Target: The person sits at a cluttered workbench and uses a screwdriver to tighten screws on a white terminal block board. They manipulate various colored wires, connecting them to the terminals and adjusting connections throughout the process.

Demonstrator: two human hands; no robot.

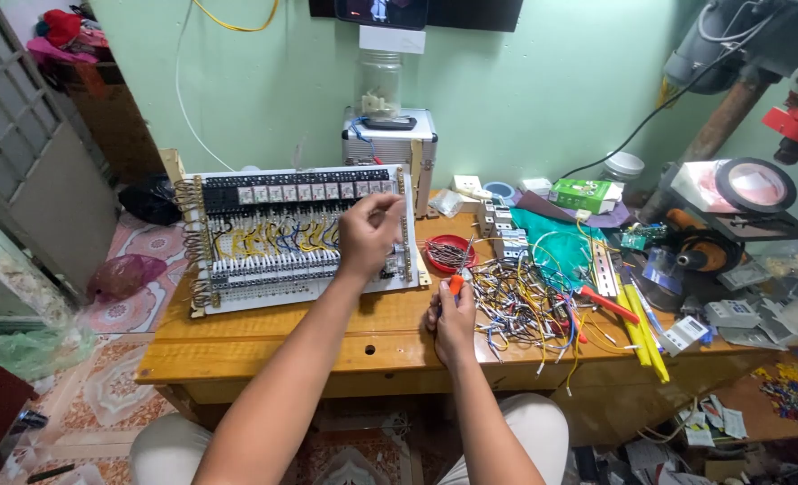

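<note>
Two hands are at work over the wooden table. My left hand is raised over the right part of the white relay board, its fingertips pinched together; whether they hold anything, I cannot tell. The board leans on the far left of the table, with rows of black and grey blocks and yellow and blue wiring between them. My right hand rests near the table's front edge, closed on an orange-handled tool whose tip points away from me. Just beyond the tool sits a red bowl of small parts. To its right lies a wire pile, loose and tangled. Yellow strips lie further right, near the table's right end.
</note>
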